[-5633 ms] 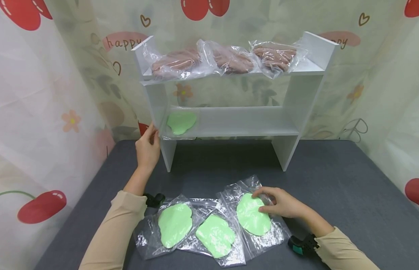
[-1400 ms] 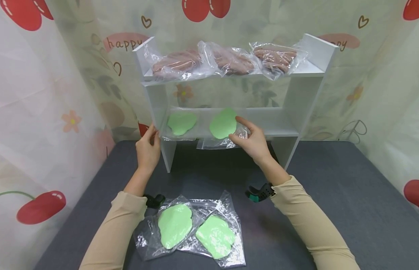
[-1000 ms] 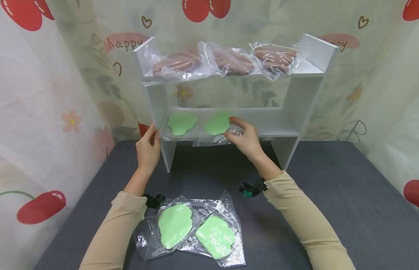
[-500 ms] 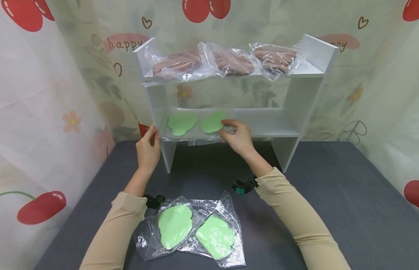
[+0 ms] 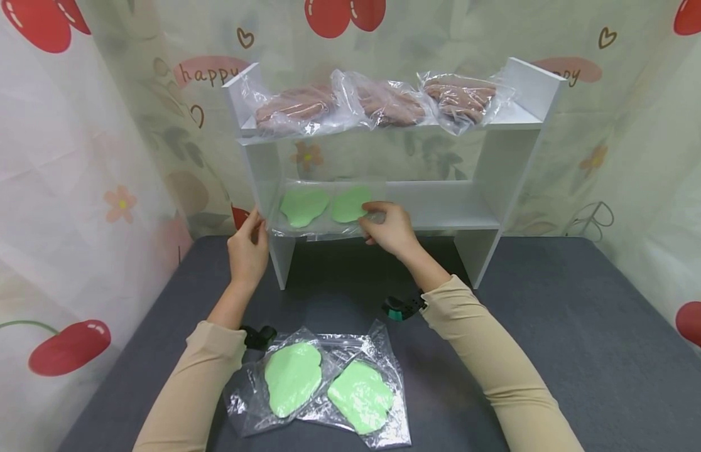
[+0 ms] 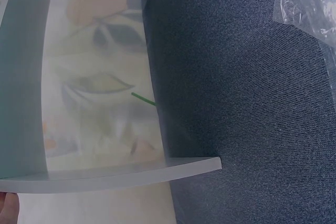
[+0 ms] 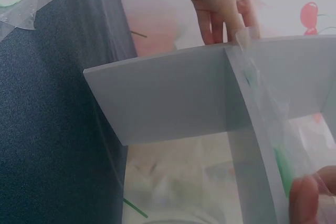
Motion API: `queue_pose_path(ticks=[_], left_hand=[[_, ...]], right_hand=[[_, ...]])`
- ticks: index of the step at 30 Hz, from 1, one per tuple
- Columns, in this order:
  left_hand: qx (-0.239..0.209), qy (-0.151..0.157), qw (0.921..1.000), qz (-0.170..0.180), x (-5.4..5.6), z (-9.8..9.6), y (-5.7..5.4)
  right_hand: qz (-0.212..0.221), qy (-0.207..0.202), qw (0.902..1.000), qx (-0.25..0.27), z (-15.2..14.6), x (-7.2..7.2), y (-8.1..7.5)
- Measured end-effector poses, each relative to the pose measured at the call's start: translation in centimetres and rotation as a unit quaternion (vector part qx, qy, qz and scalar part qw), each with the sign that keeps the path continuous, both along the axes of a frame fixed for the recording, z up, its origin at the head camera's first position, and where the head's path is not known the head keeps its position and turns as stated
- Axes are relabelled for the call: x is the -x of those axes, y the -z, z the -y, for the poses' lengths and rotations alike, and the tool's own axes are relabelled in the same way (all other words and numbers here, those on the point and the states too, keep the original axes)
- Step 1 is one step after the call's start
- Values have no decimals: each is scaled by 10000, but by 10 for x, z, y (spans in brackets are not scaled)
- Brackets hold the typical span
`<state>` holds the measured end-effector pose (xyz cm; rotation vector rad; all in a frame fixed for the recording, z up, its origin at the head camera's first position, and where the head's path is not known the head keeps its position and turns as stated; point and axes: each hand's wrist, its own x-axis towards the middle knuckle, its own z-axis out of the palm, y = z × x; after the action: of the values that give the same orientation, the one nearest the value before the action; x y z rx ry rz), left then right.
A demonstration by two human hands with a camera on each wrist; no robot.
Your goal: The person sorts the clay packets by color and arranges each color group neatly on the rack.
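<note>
My right hand [image 5: 391, 229] pinches a clear plastic bag with a flat light green piece [image 5: 350, 205] in it, at the front of the white rack's middle shelf. To its left, overlapping at the plastic, lies another bagged green piece [image 5: 304, 207]. My left hand [image 5: 247, 248] grips the front edge of the rack's left side panel [image 5: 264, 179]; its fingers [image 7: 216, 27] lie against the panel's outer face in the right wrist view. Two more bagged green pieces, a left one [image 5: 293, 379] and a right one [image 5: 360, 397], lie on the table, their bags overlapping.
On the rack's top shelf [image 5: 517, 114] sit three clear bags of brown, strand-like pieces [image 5: 460, 97]. The rack stands at the back of the dark table [image 5: 554, 326]. Patterned cloth [image 5: 627, 138] hangs behind and at both sides.
My right hand has lifted the right-hand green bag from the table onto the middle shelf and slid it left against the first bag. My left hand stays on the rack.
</note>
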<state>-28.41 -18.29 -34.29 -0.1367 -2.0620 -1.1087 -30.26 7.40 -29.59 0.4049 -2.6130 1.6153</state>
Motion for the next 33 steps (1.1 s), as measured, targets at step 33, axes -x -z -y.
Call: queue_pose_path(ticks=[33], left_hand=[[-94, 50, 9999, 22, 1, 0, 0]], right_hand=[[-436, -301, 9980, -335, -55, -48, 13]])
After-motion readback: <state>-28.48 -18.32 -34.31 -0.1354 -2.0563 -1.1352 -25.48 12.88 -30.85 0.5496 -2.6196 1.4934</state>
